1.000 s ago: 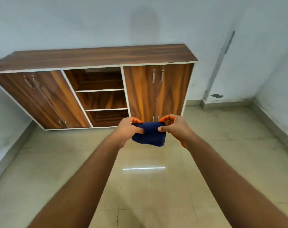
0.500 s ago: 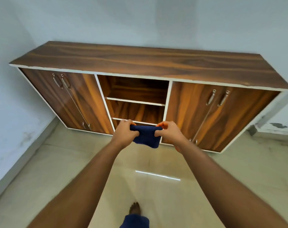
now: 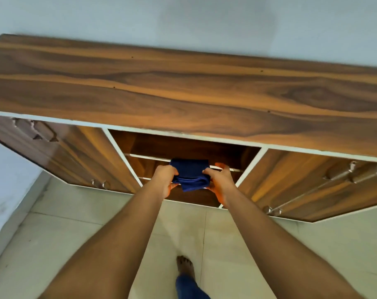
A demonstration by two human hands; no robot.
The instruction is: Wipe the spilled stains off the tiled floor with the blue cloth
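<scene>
A folded dark blue cloth (image 3: 190,174) is held out in front of me at arm's length, in front of the cabinet's open middle shelves. My left hand (image 3: 165,179) grips its left edge and my right hand (image 3: 221,182) grips its right edge. Both arms are stretched forward. Below lies the pale tiled floor (image 3: 75,234); I see no clear stain on the part in view.
A long wooden cabinet (image 3: 183,89) stands against the blue-grey wall, with shut doors left (image 3: 53,156) and right (image 3: 323,182) and open shelves in the middle. My bare foot (image 3: 184,265) stands on the tiles below. A wall skirting runs along the left.
I have walked closer to the cabinet, which now fills the view. Both hands kept hold of the cloth, now in front of the open shelves. My foot shows lower down.
</scene>
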